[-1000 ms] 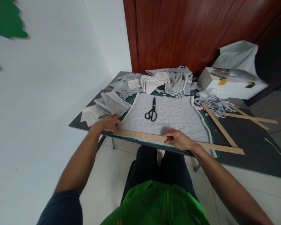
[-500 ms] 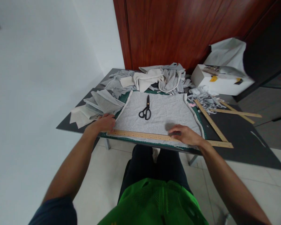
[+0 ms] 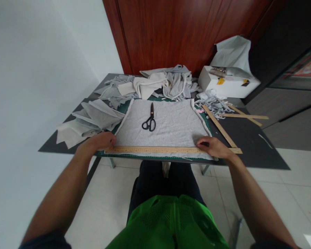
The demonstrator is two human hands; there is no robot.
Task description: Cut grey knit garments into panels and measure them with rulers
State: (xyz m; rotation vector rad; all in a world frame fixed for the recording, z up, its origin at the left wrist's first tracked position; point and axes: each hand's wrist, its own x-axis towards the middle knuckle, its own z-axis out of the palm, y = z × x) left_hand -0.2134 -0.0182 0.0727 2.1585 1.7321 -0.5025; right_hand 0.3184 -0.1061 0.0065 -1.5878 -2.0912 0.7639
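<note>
Nearest me, the long wooden ruler (image 3: 155, 149) lay across twelve o'clock, right along the near edge of the grey cloth (image 3: 171, 129). And there was my left hand (image 3: 103, 141), curled at ten o'clock by the ruler's left end; whether its fingers pinched anything, I couldn't tell! My right hand (image 3: 214, 147), between one and two, had bent fingertips down at the ruler; whether they met, I couldn't tell either. Beyond, just shy of twelve, black scissors (image 3: 152, 110) rested on the cloth. Folded fabric pieces (image 3: 98, 114) sat towards ten-thirty, another wooden strip (image 3: 219, 126) slanted near one. Farther out came thin scraps (image 3: 214, 103) at one, heaped cloth (image 3: 155, 83) at twelve, and a white box (image 3: 230, 86) behind the scraps.
</note>
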